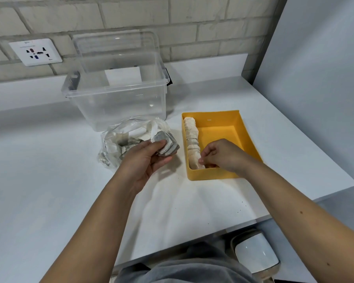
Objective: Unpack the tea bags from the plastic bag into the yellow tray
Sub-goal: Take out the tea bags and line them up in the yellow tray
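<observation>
several grey tea bags (168, 145) fanned in left hand (145, 160).

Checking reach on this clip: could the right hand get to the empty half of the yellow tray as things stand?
Probably yes. The right hand is already inside the yellow tray beside the row of tea bags, and nothing covers the bare floor next to it.

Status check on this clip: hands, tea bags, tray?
Left hand grips a tea-bag stack beside the plastic bag. Right hand pinches at the row in the yellow tray. No obstruction.
</observation>
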{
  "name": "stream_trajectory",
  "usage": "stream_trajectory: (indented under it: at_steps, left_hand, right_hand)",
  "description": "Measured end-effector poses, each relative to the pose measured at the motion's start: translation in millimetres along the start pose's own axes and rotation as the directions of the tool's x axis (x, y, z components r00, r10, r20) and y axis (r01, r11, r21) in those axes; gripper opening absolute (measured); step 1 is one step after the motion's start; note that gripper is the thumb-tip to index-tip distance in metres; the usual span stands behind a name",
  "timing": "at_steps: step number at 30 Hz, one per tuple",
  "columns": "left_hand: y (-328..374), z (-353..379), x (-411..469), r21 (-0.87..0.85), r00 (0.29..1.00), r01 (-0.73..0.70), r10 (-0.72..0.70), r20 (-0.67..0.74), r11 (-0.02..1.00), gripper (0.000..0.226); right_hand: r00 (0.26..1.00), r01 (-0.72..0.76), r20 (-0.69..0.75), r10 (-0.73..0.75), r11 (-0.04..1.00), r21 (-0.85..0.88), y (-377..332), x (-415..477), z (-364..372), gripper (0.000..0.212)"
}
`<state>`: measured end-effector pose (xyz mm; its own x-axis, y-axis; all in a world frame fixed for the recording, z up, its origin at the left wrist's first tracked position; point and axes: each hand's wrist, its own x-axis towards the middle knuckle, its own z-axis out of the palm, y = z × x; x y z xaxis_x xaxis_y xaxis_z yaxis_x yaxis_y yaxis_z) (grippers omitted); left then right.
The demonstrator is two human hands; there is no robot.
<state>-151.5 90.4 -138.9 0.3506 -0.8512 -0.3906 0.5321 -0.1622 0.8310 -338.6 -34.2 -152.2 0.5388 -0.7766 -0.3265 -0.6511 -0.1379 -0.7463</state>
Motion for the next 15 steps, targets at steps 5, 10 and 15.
stream_trajectory:
  at_steps: [5,10,15]
  left_hand:
    - [-4,-1,1,0.009,1.0,0.007,-0.007,-0.009,1.0,0.017]
    - [-6,-2,1,0.04,1.0,-0.001,0.002,-0.024,0.999,0.011]
    - [-19,6,3,0.086,0.999,0.022,-0.02,-0.025,0.996,0.014]
  right_hand:
    - [1.0,0.006,-0.005,-0.007,0.984,-0.176,-4,2,0,0.008]
    - [0.999,-0.038,0.007,0.038,0.999,-0.012,-4,7,1,0.01]
    - [0.998,-0.057,0.032,0.056,0.997,0.042,-3,8,1,0.016]
